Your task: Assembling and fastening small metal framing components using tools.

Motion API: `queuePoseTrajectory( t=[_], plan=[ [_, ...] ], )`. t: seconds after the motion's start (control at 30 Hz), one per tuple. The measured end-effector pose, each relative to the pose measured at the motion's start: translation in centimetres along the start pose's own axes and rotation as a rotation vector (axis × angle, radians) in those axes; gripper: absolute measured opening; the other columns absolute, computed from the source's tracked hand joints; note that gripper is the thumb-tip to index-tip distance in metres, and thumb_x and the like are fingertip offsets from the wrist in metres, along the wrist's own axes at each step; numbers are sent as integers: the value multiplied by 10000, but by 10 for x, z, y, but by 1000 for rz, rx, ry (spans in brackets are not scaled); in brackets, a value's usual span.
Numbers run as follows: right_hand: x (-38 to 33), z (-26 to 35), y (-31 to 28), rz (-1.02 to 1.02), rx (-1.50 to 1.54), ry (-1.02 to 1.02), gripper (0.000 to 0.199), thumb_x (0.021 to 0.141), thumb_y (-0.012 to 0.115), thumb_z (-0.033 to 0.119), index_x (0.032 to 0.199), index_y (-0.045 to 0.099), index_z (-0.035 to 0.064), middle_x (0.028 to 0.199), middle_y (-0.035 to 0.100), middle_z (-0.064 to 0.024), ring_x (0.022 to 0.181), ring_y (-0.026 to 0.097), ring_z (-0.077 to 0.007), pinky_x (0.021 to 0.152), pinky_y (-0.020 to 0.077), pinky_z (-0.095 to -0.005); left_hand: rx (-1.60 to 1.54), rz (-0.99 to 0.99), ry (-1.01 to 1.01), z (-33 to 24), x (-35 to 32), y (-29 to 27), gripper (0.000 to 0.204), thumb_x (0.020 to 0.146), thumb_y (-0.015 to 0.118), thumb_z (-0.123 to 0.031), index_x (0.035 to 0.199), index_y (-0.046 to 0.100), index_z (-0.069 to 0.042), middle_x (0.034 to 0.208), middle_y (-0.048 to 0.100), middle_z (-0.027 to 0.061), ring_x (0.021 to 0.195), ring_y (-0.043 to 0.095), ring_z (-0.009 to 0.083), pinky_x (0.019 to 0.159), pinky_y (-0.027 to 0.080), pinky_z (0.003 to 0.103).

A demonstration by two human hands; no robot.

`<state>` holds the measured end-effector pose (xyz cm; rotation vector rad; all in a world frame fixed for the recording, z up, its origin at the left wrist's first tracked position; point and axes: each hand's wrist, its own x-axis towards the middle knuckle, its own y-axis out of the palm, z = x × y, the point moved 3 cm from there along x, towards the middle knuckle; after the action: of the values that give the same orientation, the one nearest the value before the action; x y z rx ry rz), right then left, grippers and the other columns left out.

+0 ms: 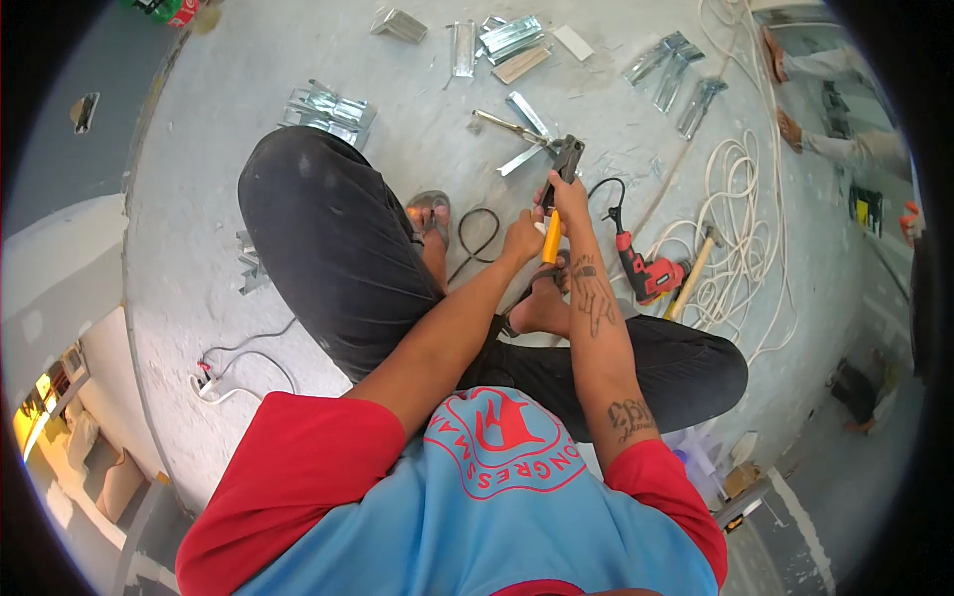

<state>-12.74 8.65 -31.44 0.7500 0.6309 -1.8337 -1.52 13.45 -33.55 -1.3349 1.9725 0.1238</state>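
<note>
My right hand (pixel 565 195) is closed around a hand tool with a black body (pixel 567 157) and a yellow handle (pixel 552 238); it looks like a hand riveter. Just left of it, my left hand (pixel 523 238) has its fingers curled against the tool's lower part, near a small white bit too small to name. Beyond the tool, bent strips of shiny sheet metal (pixel 524 159) lie on the floor, with a long-handled plier-like tool (pixel 505 123) across them. A red corded power drill (pixel 648 271) rests to the right of my right forearm.
A hammer (pixel 693 274) lies beside the drill, next to a loose coil of white cable (pixel 740 214). Cut metal channel pieces (pixel 513 37) are scattered ahead, more (pixel 328 111) beyond my left knee. Another person's feet (pixel 780 65) show at far right. A power cord (pixel 243 350) lies left.
</note>
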Motion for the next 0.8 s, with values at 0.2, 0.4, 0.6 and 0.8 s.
queuePoseTrajectory(
  t=[0.2,0.4,0.6,0.8],
  plan=[
    [5,1,2,-48,-32,-9,214,925,538,237,1002,474,48,751,599,-123,588,609,-230,462,501,-365,-65,4,-3,-1,3,2,528,991,310,-458,992,520,26,936,620,309,920,574,495,774,430,539],
    [32,18,5,-117,-357,132,334,907,567,297,973,485,-20,715,574,-137,510,566,-226,394,478,-369,-600,280,-142,-3,10,21,539,983,340,-500,1080,576,-25,869,654,139,784,645,259,639,483,395],
    [23,1,27,-6,-249,199,427,861,635,391,940,524,-13,628,531,-106,457,527,-211,378,448,-333,-682,335,-267,40,35,23,513,978,346,-503,1049,614,-72,848,643,74,719,604,168,577,458,343],
    [17,-47,-7,-129,-39,194,508,807,688,467,916,560,-12,697,590,-107,506,554,-205,434,447,-316,-557,531,-344,10,9,17,574,969,271,-570,1027,601,-105,852,637,62,739,615,199,624,484,363]
  ],
)
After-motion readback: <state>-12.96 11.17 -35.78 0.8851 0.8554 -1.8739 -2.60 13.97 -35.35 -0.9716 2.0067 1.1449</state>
